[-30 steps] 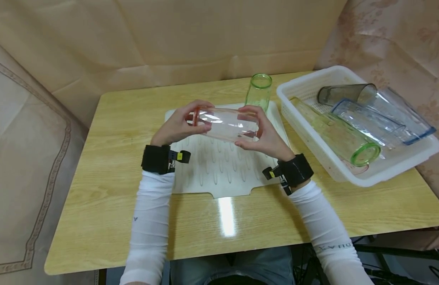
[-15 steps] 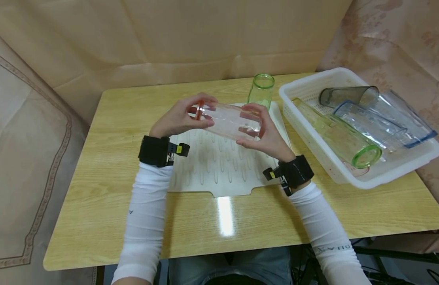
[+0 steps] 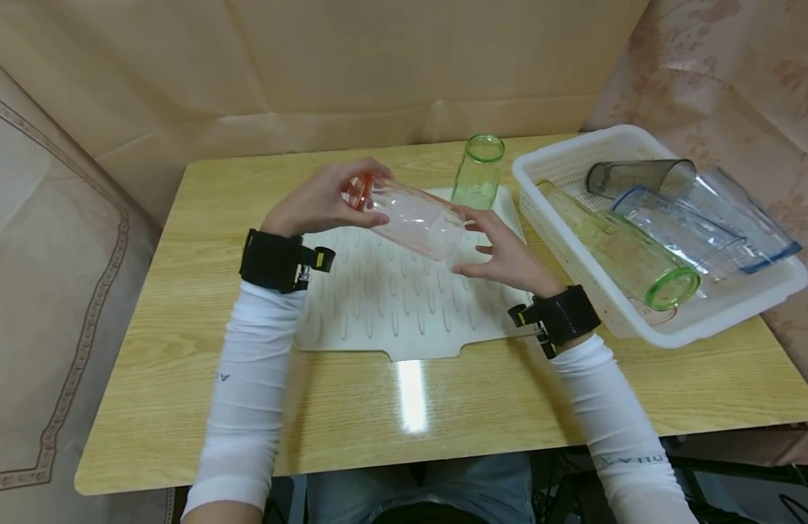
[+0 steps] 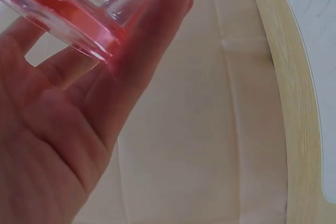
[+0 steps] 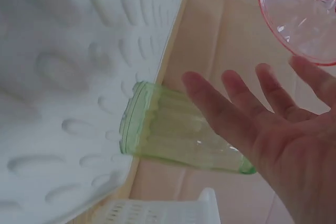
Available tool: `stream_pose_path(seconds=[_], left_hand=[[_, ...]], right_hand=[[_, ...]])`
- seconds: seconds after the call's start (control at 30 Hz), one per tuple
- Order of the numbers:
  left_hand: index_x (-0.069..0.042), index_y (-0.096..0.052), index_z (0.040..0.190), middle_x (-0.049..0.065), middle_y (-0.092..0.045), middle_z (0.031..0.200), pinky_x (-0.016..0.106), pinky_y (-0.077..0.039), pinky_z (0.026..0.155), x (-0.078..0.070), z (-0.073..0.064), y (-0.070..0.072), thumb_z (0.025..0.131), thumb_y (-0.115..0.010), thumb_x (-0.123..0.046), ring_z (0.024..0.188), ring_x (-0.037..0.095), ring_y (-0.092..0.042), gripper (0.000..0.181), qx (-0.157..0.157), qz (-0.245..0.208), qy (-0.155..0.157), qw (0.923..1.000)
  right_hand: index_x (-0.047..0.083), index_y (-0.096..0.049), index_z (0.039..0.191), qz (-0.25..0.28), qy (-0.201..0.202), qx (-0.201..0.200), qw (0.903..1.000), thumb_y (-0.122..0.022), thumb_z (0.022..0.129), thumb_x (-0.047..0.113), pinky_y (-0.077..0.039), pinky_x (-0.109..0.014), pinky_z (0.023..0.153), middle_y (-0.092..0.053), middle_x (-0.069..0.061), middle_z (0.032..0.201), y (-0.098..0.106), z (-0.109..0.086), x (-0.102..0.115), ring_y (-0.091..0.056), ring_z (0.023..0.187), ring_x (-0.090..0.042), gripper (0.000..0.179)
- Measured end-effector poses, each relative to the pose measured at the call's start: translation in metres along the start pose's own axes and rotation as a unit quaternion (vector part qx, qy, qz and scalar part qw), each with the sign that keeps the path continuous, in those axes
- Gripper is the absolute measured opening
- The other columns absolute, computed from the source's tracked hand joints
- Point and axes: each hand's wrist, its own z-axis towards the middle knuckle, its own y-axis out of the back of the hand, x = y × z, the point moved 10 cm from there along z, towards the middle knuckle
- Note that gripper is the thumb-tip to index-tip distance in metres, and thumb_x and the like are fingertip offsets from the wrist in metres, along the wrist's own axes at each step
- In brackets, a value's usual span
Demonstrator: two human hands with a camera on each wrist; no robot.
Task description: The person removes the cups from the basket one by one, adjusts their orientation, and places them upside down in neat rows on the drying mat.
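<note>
A clear pink-tinted drinking glass [image 3: 413, 218] is held above the white ridged draining board [image 3: 384, 313], tilted with its thick red base at the upper left. My left hand [image 3: 322, 198] grips it around that base, and the left wrist view shows fingers and thumb about the red base [image 4: 73, 19]. My right hand [image 3: 505, 255] is beside the lower, open end, fingers spread and apart from the glass. In the right wrist view the pink rim [image 5: 261, 3] appears beyond the fingertips. A green glass [image 3: 476, 178] stands upright at the board's far right corner.
To the right, a white plastic basket [image 3: 574, 273] holds several glasses lying on their sides: a green one [image 3: 620, 247], a grey one [image 3: 630, 177] and blue-rimmed ones. The wooden table [image 3: 201, 291] has a beige cloth [image 3: 312, 65] hanging behind it.
My right hand has let go of the pink glass and moved slightly right and down. My left hand has moved up and left, tipping the glass's open end downward.
</note>
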Motion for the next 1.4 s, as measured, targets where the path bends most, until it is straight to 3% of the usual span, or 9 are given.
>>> stream_pose_path(seconds=[0.17, 0.47, 0.7, 1.03, 1.4], left_hand=[[-0.008, -0.055, 0.127, 0.011, -0.060, 0.110, 0.036, -0.048, 0.076, -0.001, 0.007, 0.002, 0.080, -0.079, -0.021, 0.093, 0.024, -0.055, 0.054, 0.003, 0.013, -0.003, 0.9999], [-0.005, -0.054, 0.125, 0.011, -0.057, 0.108, 0.037, -0.045, 0.080, -0.005, 0.022, 0.005, 0.080, -0.078, -0.020, 0.096, 0.025, -0.051, 0.054, 0.016, 0.047, -0.010, 0.9987], [-0.005, -0.053, 0.126, 0.013, -0.055, 0.112, 0.039, -0.042, 0.089, 0.002, 0.032, 0.007, 0.080, -0.078, -0.021, 0.103, 0.027, -0.048, 0.055, 0.024, 0.093, 0.004, 0.9954], [-0.008, -0.048, 0.131, 0.016, -0.046, 0.131, 0.048, -0.038, 0.100, 0.026, 0.042, 0.002, 0.081, -0.078, -0.022, 0.117, 0.032, -0.042, 0.059, 0.049, 0.114, 0.080, 0.9890], [-0.009, -0.049, 0.130, 0.015, -0.048, 0.125, 0.045, -0.042, 0.096, 0.025, 0.061, -0.006, 0.080, -0.079, -0.019, 0.113, 0.031, -0.043, 0.059, 0.058, 0.132, 0.082, 0.9862]], right_hand=[[0.000, -0.050, 0.134, -0.085, 0.019, 0.008, 0.9962, -0.079, 0.081, 0.009, -0.044, -0.057, 0.092, -0.040, -0.019, 0.133, 0.007, -0.004, 0.001, -0.040, 0.124, -0.036, 0.061], [-0.005, -0.058, 0.124, -0.216, 0.011, 0.037, 0.9756, -0.076, 0.082, 0.005, -0.044, -0.048, 0.091, -0.051, -0.024, 0.122, 0.012, -0.009, -0.006, -0.049, 0.113, -0.038, 0.046], [-0.004, -0.058, 0.125, -0.242, -0.012, 0.047, 0.9690, -0.074, 0.084, 0.005, -0.044, -0.048, 0.090, -0.052, -0.024, 0.124, 0.017, -0.013, -0.011, -0.051, 0.113, -0.038, 0.046], [-0.006, -0.061, 0.120, -0.284, -0.031, 0.036, 0.9576, -0.069, 0.088, 0.008, -0.047, -0.046, 0.083, -0.060, -0.024, 0.113, 0.025, -0.020, -0.018, -0.058, 0.100, -0.037, 0.036], [-0.007, -0.060, 0.117, -0.293, -0.013, 0.018, 0.9559, -0.074, 0.082, 0.006, -0.046, -0.047, 0.086, -0.058, -0.025, 0.113, 0.024, -0.029, -0.024, -0.056, 0.101, -0.037, 0.040]])
